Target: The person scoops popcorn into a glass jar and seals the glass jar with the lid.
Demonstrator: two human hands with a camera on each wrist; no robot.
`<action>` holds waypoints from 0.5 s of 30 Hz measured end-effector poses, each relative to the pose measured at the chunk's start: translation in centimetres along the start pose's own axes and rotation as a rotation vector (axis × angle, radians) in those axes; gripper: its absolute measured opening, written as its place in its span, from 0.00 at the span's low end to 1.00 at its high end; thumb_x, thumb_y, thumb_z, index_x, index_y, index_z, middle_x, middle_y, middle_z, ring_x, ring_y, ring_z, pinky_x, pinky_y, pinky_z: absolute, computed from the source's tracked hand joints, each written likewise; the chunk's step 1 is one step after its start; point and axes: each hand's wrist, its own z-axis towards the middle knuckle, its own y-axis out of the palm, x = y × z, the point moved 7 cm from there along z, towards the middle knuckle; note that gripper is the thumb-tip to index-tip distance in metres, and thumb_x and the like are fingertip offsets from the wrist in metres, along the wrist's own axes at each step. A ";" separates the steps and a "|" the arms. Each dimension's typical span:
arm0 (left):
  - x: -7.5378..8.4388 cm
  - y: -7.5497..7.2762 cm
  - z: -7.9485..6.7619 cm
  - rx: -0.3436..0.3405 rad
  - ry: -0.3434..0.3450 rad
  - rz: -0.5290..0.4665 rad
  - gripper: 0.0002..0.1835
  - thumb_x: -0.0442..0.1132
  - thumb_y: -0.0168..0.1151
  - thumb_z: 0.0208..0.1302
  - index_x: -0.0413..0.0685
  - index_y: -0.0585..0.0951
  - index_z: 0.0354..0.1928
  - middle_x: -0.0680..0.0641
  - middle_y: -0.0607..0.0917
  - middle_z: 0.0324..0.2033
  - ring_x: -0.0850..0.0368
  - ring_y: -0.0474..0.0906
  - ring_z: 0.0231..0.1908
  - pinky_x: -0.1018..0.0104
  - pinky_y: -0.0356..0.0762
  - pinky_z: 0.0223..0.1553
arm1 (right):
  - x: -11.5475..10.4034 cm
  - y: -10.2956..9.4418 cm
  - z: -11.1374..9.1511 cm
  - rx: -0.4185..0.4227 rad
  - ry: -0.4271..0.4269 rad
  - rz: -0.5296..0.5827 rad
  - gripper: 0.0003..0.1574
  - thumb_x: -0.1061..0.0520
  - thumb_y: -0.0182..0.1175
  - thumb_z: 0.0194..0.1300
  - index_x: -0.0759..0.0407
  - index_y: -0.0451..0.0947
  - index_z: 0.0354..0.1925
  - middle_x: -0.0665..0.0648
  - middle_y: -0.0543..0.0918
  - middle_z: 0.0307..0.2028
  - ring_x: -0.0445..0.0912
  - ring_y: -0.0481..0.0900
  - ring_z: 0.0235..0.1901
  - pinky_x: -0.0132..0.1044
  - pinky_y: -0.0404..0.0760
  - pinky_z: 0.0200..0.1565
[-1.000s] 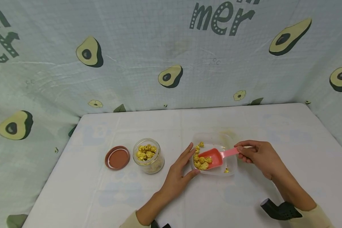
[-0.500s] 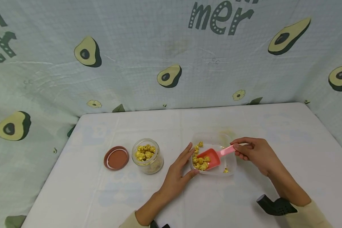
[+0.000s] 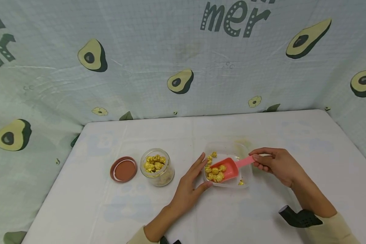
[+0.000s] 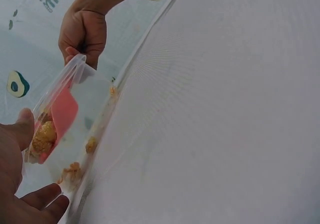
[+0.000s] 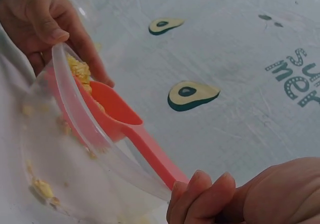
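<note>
My right hand (image 3: 277, 166) pinches the handle of a pink scoop (image 3: 231, 169) between thumb and fingers. The scoop's bowl lies inside a clear plastic container (image 3: 245, 181), among yellow popcorn (image 3: 215, 177) gathered at its left side. Several pieces sit in the scoop's mouth. My left hand (image 3: 187, 189) holds the container's left side, with the thumb at the near rim and the fingers along the side wall. In the left wrist view a few popcorn bits (image 4: 91, 145) show through the container beside the scoop (image 4: 64, 115). The right wrist view shows popcorn (image 5: 78, 69) heaped against the wall.
Left of the container stands an open glass jar (image 3: 163, 180) with popcorn inside. A brown lid (image 3: 124, 169) lies upside down beside the jar. The white-covered table (image 3: 231, 217) meets an avocado-print curtain (image 3: 134, 81) at its back edge.
The scoop stays in the container, its handle shifting slightly left and up, then back right. My right hand moves with it; my left hand stays on the container.
</note>
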 end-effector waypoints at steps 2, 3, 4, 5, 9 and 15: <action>0.0 0.0 0.0 0.004 -0.001 -0.004 0.38 0.39 0.66 0.60 0.45 0.63 0.71 0.50 0.56 0.72 0.61 0.52 0.70 0.62 0.61 0.65 | 0.0 0.1 0.1 -0.003 0.001 0.020 0.26 0.55 0.57 0.69 0.75 0.71 0.56 0.57 0.81 0.31 0.42 0.78 0.29 0.30 0.80 0.32; 0.0 0.0 0.0 0.004 -0.004 -0.004 0.37 0.38 0.66 0.60 0.45 0.63 0.71 0.51 0.56 0.72 0.61 0.52 0.70 0.62 0.61 0.65 | 0.0 0.2 0.1 -0.004 0.003 0.027 0.26 0.55 0.57 0.69 0.75 0.71 0.56 0.56 0.81 0.31 0.41 0.78 0.29 0.30 0.81 0.32; 0.0 -0.1 0.0 0.003 -0.007 -0.005 0.37 0.38 0.66 0.61 0.46 0.63 0.71 0.51 0.56 0.72 0.62 0.52 0.70 0.62 0.61 0.65 | 0.0 0.3 0.1 -0.004 0.008 0.035 0.26 0.55 0.58 0.69 0.75 0.71 0.56 0.56 0.82 0.30 0.41 0.78 0.29 0.30 0.81 0.32; 0.0 0.0 0.0 0.001 -0.009 -0.005 0.37 0.38 0.66 0.61 0.46 0.63 0.71 0.51 0.56 0.72 0.62 0.52 0.70 0.62 0.61 0.65 | 0.0 0.3 0.2 -0.003 0.012 0.037 0.26 0.55 0.58 0.69 0.75 0.71 0.56 0.56 0.82 0.30 0.41 0.78 0.28 0.30 0.81 0.32; 0.0 0.0 0.0 0.001 -0.011 -0.013 0.36 0.38 0.65 0.61 0.47 0.63 0.71 0.52 0.56 0.72 0.63 0.53 0.69 0.62 0.60 0.65 | 0.0 0.3 0.2 -0.001 0.027 0.036 0.25 0.56 0.57 0.69 0.75 0.72 0.56 0.56 0.82 0.30 0.41 0.78 0.28 0.30 0.81 0.32; 0.1 0.0 0.0 0.002 -0.015 -0.015 0.37 0.37 0.66 0.61 0.47 0.63 0.71 0.51 0.56 0.72 0.62 0.52 0.70 0.62 0.59 0.66 | 0.0 0.0 0.2 -0.018 0.034 0.045 0.27 0.55 0.57 0.70 0.76 0.71 0.57 0.56 0.82 0.30 0.41 0.78 0.27 0.29 0.80 0.31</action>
